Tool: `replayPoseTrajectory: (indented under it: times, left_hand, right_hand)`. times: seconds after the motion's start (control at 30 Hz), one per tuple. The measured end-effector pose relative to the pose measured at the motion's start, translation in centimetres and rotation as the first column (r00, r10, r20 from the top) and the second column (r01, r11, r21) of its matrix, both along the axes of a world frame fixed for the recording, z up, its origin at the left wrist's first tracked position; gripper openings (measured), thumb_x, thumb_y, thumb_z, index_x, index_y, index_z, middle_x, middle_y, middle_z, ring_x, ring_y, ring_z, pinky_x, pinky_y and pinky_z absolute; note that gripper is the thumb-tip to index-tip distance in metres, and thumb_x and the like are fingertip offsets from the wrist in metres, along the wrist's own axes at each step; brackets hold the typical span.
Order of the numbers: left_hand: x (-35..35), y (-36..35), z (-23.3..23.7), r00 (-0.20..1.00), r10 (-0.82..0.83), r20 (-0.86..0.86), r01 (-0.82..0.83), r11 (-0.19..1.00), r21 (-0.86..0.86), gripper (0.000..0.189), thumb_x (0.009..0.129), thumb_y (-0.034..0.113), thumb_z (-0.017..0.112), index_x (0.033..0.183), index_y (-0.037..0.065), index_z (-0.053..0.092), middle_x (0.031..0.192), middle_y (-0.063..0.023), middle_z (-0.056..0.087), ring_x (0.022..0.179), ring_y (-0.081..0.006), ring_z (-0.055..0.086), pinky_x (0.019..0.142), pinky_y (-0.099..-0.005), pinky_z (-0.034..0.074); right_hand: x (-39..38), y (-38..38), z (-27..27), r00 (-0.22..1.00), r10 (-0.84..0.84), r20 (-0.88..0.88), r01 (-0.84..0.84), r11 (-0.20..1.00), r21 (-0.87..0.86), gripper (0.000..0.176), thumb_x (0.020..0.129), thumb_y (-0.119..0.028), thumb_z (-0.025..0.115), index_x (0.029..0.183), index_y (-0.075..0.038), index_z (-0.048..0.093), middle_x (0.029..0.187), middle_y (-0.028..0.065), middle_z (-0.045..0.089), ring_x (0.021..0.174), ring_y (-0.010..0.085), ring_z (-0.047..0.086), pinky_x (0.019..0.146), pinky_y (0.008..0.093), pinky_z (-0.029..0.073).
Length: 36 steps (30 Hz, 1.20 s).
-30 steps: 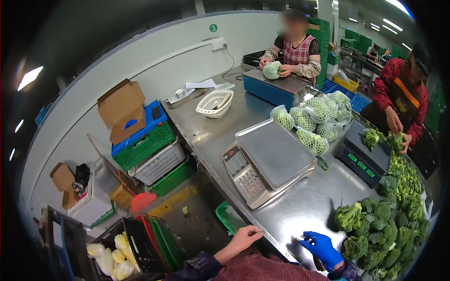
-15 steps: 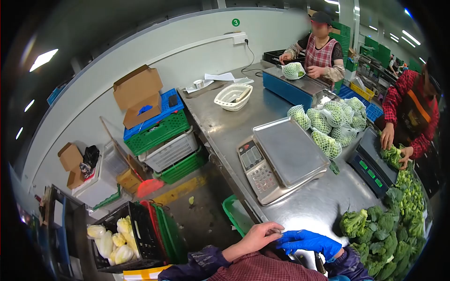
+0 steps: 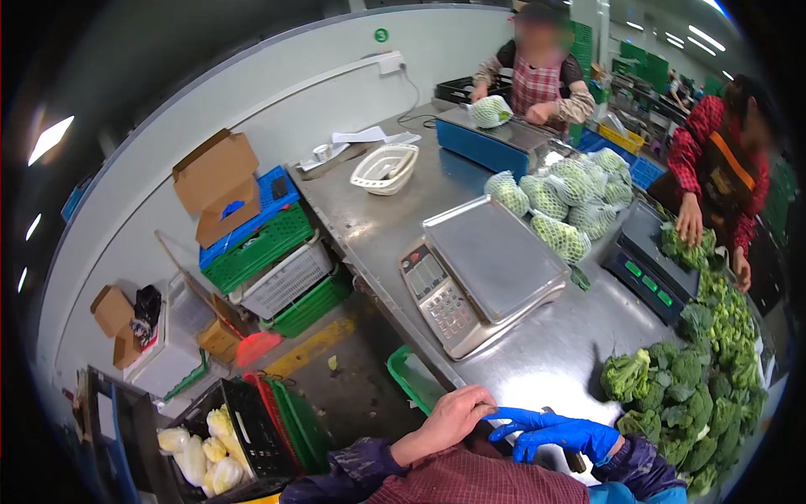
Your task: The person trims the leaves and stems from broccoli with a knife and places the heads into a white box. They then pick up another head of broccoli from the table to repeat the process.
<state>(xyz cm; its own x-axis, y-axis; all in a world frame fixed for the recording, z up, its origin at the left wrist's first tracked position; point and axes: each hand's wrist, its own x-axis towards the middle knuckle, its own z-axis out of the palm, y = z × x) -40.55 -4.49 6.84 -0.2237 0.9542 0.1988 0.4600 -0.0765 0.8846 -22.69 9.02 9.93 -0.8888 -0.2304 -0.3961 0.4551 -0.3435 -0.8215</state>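
My left hand [image 3: 453, 422] is bare, its fingers closed in a pinch at a fingertip of the blue glove [image 3: 564, 434]. That glove covers my right hand [image 3: 550, 433], whose fingers are stretched out and parted, with nothing in them. Both hands are low in front of my body, by the near edge of the metal table [image 3: 537, 357]. Beyond them stands a scale [image 3: 495, 269] with a bare weighing plate and a keypad. Right of my gloved hand lies a heap of broccoli [image 3: 684, 399].
Net-wrapped pale green vegetables [image 3: 558, 193] lie behind the scale. A co-worker's hand [image 3: 690, 220] rests on broccoli at a black scale [image 3: 651, 273]; another person holds a netted vegetable [image 3: 490, 112] on a blue scale. A white basket [image 3: 384, 170], stacked crates [image 3: 256, 248] and a cabbage crate [image 3: 252, 420] are leftward.
My hands have drawn slightly apart, and the gloved fingers are now spread, with one fingertip at my left hand's pinch. The view has shifted. The right co-worker's hands have separated.
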Motion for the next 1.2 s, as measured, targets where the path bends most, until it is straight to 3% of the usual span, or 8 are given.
replayPoseTrajectory:
  times: [0.13, 0.23, 0.37, 0.4, 0.47, 0.87, 0.9, 1.2]
  left_hand:
    - [-0.6, 1.0, 0.5, 0.993, 0.073, -0.092, -0.071, 0.997, 0.017, 0.012, 0.076, 0.003, 0.058, 0.088, 0.004, 0.061, 0.085, -0.0113, 0.058, 0.078, -0.0276, 0.058, 0.069, -0.0332, 0.046]
    - [0.1, 2.3, 3.3, 0.994, -0.021, -0.103, 0.03, 0.996, 0.09, 0.025, 0.073, -0.005, 0.057, 0.096, 0.004, 0.062, 0.088, -0.0096, 0.059, 0.083, -0.0271, 0.057, 0.073, -0.0337, 0.046]
    - [3.7, 5.5, 6.0, 0.81, -0.426, -0.403, 0.542, 0.807, 0.236, 0.029, 0.074, 0.001, 0.055, 0.101, 0.006, 0.061, 0.101, -0.0064, 0.059, 0.095, -0.0263, 0.054, 0.079, -0.0348, 0.044]
    - [4.5, 6.1, 6.5, 0.777, -0.485, -0.401, 0.601, 0.762, 0.242, 0.029, 0.074, 0.001, 0.055, 0.101, 0.006, 0.061, 0.101, -0.0064, 0.059, 0.095, -0.0263, 0.054, 0.079, -0.0348, 0.044]
    - [5.8, 6.7, 7.3, 0.555, -0.543, -0.63, 0.761, 0.637, 0.122, 0.025, 0.074, 0.008, 0.055, 0.099, 0.008, 0.059, 0.095, -0.0034, 0.057, 0.093, -0.0218, 0.052, 0.08, -0.0348, 0.042]
    - [7.6, 7.6, 7.6, 0.464, -0.591, -0.66, 0.843, 0.522, 0.125, 0.023, 0.066, 0.01, 0.057, 0.089, 0.007, 0.059, 0.085, -0.008, 0.053, 0.082, -0.0267, 0.052, 0.076, -0.0402, 0.042]
    - [8.3, 8.0, 8.1, 0.488, -0.622, -0.612, 0.85, 0.499, 0.17, 0.022, 0.066, 0.01, 0.057, 0.088, 0.008, 0.059, 0.083, -0.0074, 0.052, 0.082, -0.0261, 0.052, 0.076, -0.0399, 0.042]
    - [8.0, 8.9, 7.9, 0.322, -0.652, -0.687, 0.863, 0.5, -0.069, 0.018, 0.076, 0.019, 0.058, 0.093, 0.013, 0.056, 0.081, 0.0014, 0.052, 0.083, -0.0164, 0.049, 0.078, -0.0324, 0.039]
  right_hand:
    - [1.0, 1.3, -3.1, 0.989, -0.143, -0.029, 0.145, 0.936, 0.32, 0.054, 0.089, -0.032, 0.051, 0.134, -0.009, 0.036, 0.118, 0.0091, 0.054, 0.093, 0.0183, 0.055, 0.082, 0.0305, 0.044]
    - [3.0, 1.2, -6.3, 0.985, -0.066, -0.161, 0.17, 0.171, 0.97, 0.054, 0.084, -0.043, 0.053, 0.125, -0.009, 0.047, 0.102, 0.0141, 0.06, 0.09, 0.0278, 0.059, 0.077, 0.0341, 0.047]
    - [0.8, -0.6, -5.5, 0.977, 0.208, -0.053, -0.031, 0.38, 0.924, 0.033, 0.081, -0.033, 0.058, 0.101, -0.007, 0.059, 0.092, 0.0141, 0.06, 0.083, 0.0315, 0.057, 0.072, 0.0375, 0.047]
    - [0.6, -1.4, -13.0, 0.775, 0.067, -0.628, 0.535, 0.46, 0.709, 0.028, 0.082, -0.032, 0.057, 0.096, -0.008, 0.06, 0.094, 0.0154, 0.06, 0.084, 0.03, 0.057, 0.075, 0.0367, 0.047]
    - [3.7, -1.5, -9.8, 0.814, -0.091, -0.574, 0.535, 0.5, 0.681, 0.027, 0.082, -0.031, 0.057, 0.095, -0.007, 0.06, 0.093, 0.015, 0.06, 0.083, 0.0286, 0.057, 0.074, 0.0362, 0.046]
    - [6.1, -2.5, -10.2, 0.885, -0.365, -0.288, 0.452, 0.824, 0.343, 0.029, 0.084, -0.026, 0.056, 0.103, -0.004, 0.056, 0.097, 0.0123, 0.061, 0.088, 0.0163, 0.054, 0.082, 0.0298, 0.042]
    - [6.3, -2.6, -12.0, 0.917, -0.042, -0.396, 0.377, 0.413, 0.829, 0.037, 0.086, -0.034, 0.052, 0.104, -0.002, 0.054, 0.095, 0.0118, 0.06, 0.087, 0.0174, 0.055, 0.078, 0.0313, 0.043]
    - [5.5, -0.4, -12.1, 0.897, -0.175, -0.407, 0.388, 0.755, 0.529, 0.03, 0.09, -0.03, 0.047, 0.102, -0.005, 0.056, 0.1, 0.0088, 0.058, 0.09, 0.0164, 0.054, 0.08, 0.0303, 0.042]
